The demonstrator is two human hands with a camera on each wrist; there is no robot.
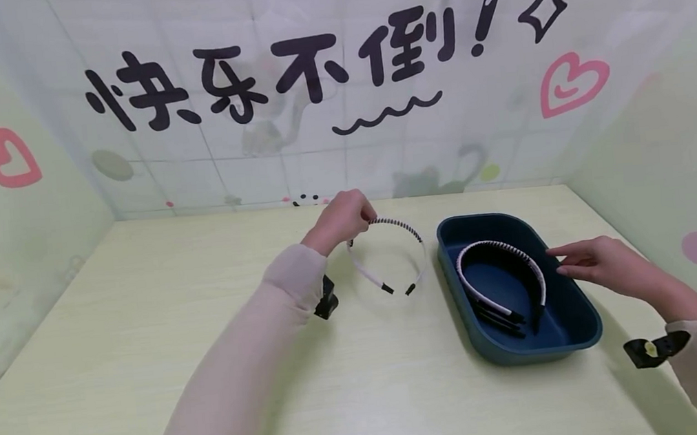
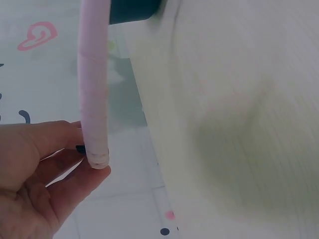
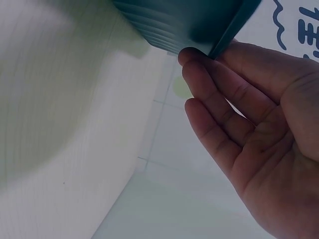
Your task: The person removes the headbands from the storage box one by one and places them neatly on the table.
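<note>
In the head view my left hand (image 1: 344, 219) pinches the top of a white headband (image 1: 361, 269) with a black-striped crown and black tips. It hangs over the table with its two ends pointing down toward me. The left wrist view shows its pale band (image 2: 93, 74) between thumb and fingers. My right hand (image 1: 608, 265) holds the right rim of a dark blue plastic bin (image 1: 485, 354), with fingertips on both sides of the wall. Inside the bin lies a similar striped headband (image 1: 540, 277), with several dark headband ends beneath it.
The bin stands on the right part of a pale wooden table (image 1: 148, 345). A white printed cloth (image 1: 294, 160) with black lettering backs the table, and pale green side panels (image 1: 16, 260) flank it. Black wrist straps (image 1: 655, 349) sit on both arms.
</note>
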